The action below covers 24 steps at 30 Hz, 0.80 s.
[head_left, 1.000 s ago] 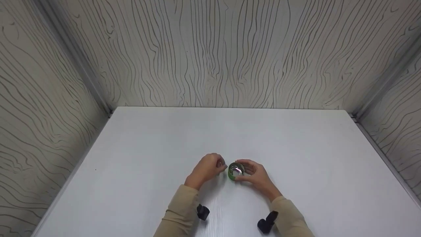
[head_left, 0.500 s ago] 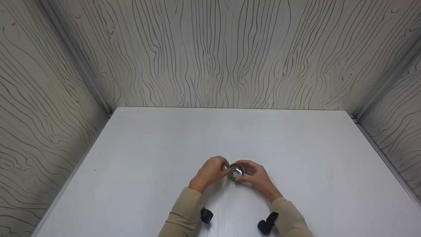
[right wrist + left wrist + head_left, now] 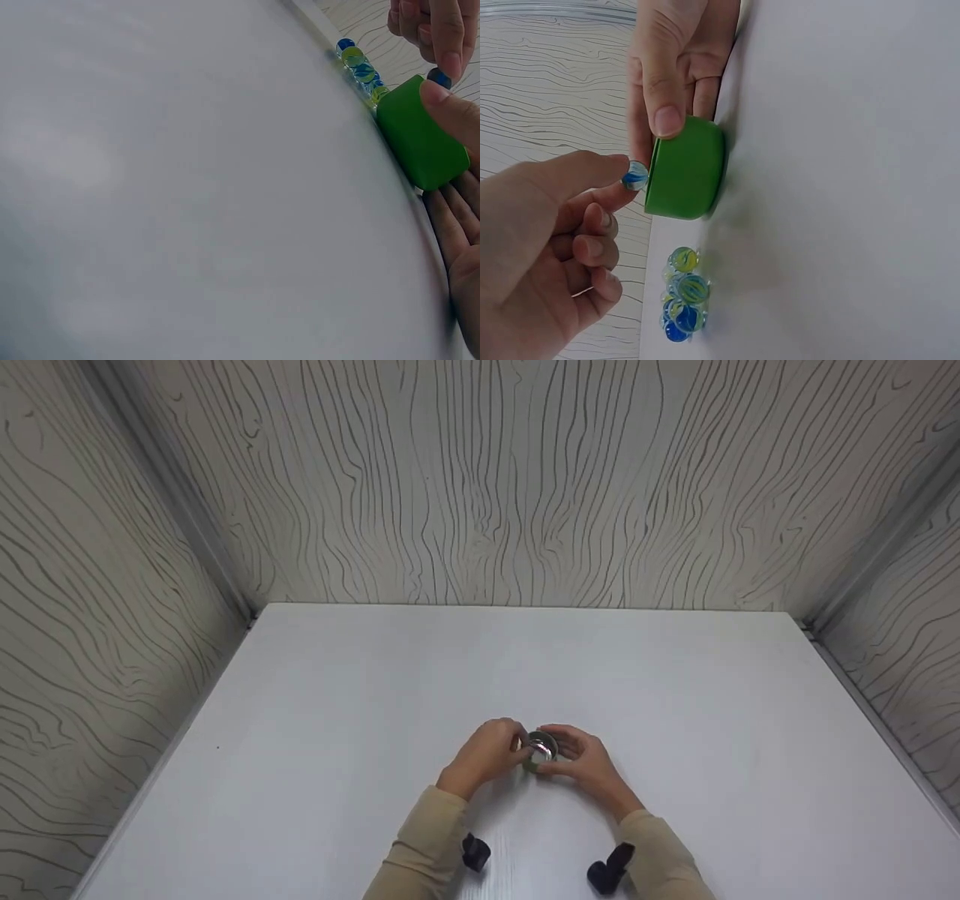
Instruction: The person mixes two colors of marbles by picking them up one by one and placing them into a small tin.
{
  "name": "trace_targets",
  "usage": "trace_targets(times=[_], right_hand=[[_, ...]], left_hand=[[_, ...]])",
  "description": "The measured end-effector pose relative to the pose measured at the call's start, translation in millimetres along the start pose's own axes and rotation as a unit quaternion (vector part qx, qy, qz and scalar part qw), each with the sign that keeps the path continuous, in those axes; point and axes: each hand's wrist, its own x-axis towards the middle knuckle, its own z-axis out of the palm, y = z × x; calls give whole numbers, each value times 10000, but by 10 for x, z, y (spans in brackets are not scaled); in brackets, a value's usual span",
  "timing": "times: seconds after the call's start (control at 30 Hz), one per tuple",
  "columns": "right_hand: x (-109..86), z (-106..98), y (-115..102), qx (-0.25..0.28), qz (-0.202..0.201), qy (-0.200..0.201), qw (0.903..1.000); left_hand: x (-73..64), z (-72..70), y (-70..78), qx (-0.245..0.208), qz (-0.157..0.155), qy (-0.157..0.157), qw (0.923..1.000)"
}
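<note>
A small green bowl (image 3: 686,172) with a shiny metallic inside stands on the white table, its side showing in both wrist views. My right hand (image 3: 591,769) holds it from the right, thumb on the near side of the rim. Between thumb and index finger my left hand (image 3: 486,756) pinches a blue-and-clear glass marble (image 3: 635,176) right at the bowl's mouth. Beside the bowl several blue and yellow-green marbles (image 3: 686,289) lie clustered on the table. In the head view the left hand hides them. The bowl's contents are too small to make out.
The white tabletop (image 3: 337,682) spreads around both hands. Wood-grain patterned panels (image 3: 480,487) rise at its back and sides. Dark wrist cameras (image 3: 611,870) jut inward from the tan sleeves.
My left hand has moved right, from beside the bowl to its rim, and has edged slightly further over it in the last half second. The right hand and the bowl stay nearly still.
</note>
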Motion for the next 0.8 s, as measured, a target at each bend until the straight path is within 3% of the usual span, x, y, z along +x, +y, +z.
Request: trace_targets(times=[0.8], right_hand=[[10, -1, 8, 92, -113, -140, 9998]], left_hand=[[20, 58, 0, -71, 120, -185, 9997]])
